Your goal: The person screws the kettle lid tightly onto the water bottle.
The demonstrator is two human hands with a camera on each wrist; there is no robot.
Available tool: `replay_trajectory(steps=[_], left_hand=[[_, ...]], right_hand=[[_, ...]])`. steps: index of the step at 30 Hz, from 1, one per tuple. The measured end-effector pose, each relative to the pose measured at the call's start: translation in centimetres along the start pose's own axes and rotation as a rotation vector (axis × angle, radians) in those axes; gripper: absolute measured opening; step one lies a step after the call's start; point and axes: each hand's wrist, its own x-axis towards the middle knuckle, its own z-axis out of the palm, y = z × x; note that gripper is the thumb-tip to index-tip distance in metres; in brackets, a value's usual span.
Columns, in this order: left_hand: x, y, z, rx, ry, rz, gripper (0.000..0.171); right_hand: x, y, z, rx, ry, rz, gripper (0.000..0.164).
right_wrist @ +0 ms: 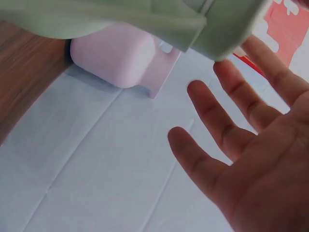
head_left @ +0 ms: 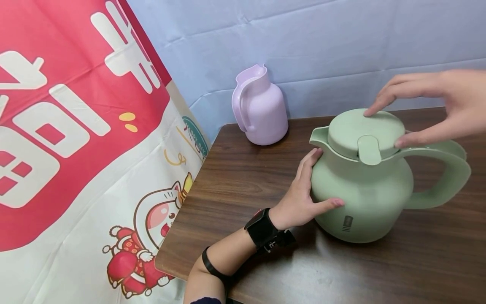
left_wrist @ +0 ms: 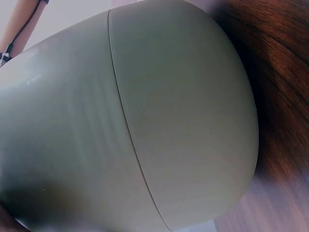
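A pale green insulated jug (head_left: 364, 198) stands upright on the wooden table, its spout facing left and its handle (head_left: 457, 177) right. My left hand (head_left: 298, 202) holds the jug's left side, thumb across the front and fingers around behind. On top sits the round lid (head_left: 353, 124), with a tab (head_left: 369, 152) at its front. My right hand (head_left: 453, 99) touches the lid with a fingertip on top and the thumb at its right edge. In the right wrist view the other fingers (right_wrist: 212, 116) spread out straight. Jug body (left_wrist: 183, 96) fills most of the left wrist view.
A lilac jug (head_left: 265, 112) without a lid stands at the table's back left corner, beside the pale wall covering (head_left: 322, 50). A red and white printed cloth (head_left: 76, 169) hangs along the table's left edge (head_left: 186, 198).
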Motion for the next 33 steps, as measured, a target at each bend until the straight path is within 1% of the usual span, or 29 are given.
replay_trajectory(steps=[5, 9, 12, 14, 16, 19, 22, 26, 28, 30, 33], left_hand=[[0.0, 0.1, 0.0, 0.003, -0.001, 0.003, 0.108], [0.1, 0.2, 0.1, -0.001, -0.007, 0.003, 0.107], [0.2, 0.3, 0.2, -0.001, -0.012, 0.007, 0.107], [0.2, 0.3, 0.3, 0.0, -0.016, 0.008, 0.107], [0.2, 0.3, 0.3, 0.002, -0.021, 0.013, 0.108], [0.3, 0.2, 0.3, 0.005, -0.027, 0.02, 0.109], [0.3, 0.2, 0.4, 0.013, -0.025, 0.032, 0.109], [0.5, 0.2, 0.4, 0.009, -0.02, 0.055, 0.111], [0.5, 0.2, 0.4, 0.002, -0.018, 0.062, 0.112], [0.5, 0.2, 0.3, 0.0, -0.021, 0.06, 0.111], [0.4, 0.1, 0.4, 0.002, -0.025, 0.053, 0.11]], right_hand=[[0.1, -0.1, 0.6, -0.024, 0.044, 0.043, 0.071], [0.4, -0.8, 1.2, -0.063, 0.072, 0.119, 0.071], [0.7, -1.9, 1.6, -0.097, 0.052, 0.182, 0.077], [1.0, -2.6, 1.7, -0.121, 0.029, 0.222, 0.086], [1.2, -3.1, 1.7, -0.141, 0.01, 0.248, 0.097], [1.4, -3.5, 1.6, -0.149, -0.018, 0.28, 0.102], [1.3, -3.7, 1.6, -0.135, -0.063, 0.29, 0.096], [1.0, -3.8, 1.7, -0.176, -0.162, 0.283, 0.077], [1.0, -3.7, 1.7, -0.203, -0.201, 0.268, 0.07], [1.0, -3.6, 1.6, -0.219, -0.225, 0.243, 0.07], [1.0, -3.1, 1.5, -0.232, -0.254, 0.193, 0.078]])
